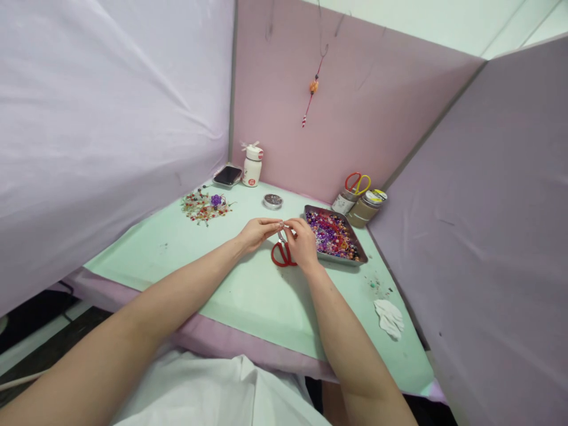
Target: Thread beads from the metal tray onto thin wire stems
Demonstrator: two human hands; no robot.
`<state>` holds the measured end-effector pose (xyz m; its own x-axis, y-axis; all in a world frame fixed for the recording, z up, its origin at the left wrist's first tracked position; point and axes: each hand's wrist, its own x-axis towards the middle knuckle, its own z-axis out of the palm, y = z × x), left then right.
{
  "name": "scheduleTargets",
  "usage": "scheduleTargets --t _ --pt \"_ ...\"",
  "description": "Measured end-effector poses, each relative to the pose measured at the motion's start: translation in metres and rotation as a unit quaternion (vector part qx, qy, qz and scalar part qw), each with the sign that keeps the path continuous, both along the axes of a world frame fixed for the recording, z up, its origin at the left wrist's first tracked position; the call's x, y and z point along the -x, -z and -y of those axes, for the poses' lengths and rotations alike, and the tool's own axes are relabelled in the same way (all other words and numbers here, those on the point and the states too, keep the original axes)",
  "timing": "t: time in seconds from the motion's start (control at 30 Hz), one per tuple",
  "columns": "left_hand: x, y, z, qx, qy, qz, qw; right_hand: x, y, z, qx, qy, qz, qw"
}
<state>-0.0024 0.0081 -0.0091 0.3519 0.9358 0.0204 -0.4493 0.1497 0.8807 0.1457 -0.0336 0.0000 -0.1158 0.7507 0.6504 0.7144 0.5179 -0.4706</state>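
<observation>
Over the middle of the green tabletop, my left hand [261, 231] and my right hand [302, 239] meet at the fingertips. Both are pinched closed on something too small to make out. Beneath them lie red-handled scissors [280, 255], their blades partly covered by my hands. Just right of my right hand is a metal tray [341, 260] full of purple, red and orange beads [331, 234]. A small round tin [273, 201] with tiny dark contents stands beyond my hands.
A pile of beaded strings [205, 208] lies left. Behind are a phone [228, 175], a white bottle [252, 168], a can with scissors [345, 200] and a jar [364, 210]. A white glove [389, 319] lies right. A beaded cord [313, 87] hangs at the pink back wall.
</observation>
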Motion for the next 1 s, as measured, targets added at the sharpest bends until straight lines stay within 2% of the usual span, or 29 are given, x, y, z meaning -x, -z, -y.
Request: scheduleTargets --t 0.17,0.5,0.63,1.0 --pt "-0.0002 0.0002 0.0000 -0.001 -0.001 -0.015 1.000 0.0013 0.0018 0.0001 -0.008 0.000 0.015 1.000" --pt "-0.0002 0.0000 0.0018 -0.023 0.010 -0.057 0.998 0.0013 0.0059 -0.0024 0.029 -0.010 -0.035 0.999" --pt "-0.0011 0.0009 0.0015 -0.025 -0.006 -0.069 0.997 0.0005 0.0074 -0.0035 0.045 0.000 -0.028 0.999" --pt "-0.0034 0.0063 -0.0012 -0.061 0.000 -0.073 0.995 -0.0010 0.0083 -0.0057 0.027 0.007 -0.004 1.000"
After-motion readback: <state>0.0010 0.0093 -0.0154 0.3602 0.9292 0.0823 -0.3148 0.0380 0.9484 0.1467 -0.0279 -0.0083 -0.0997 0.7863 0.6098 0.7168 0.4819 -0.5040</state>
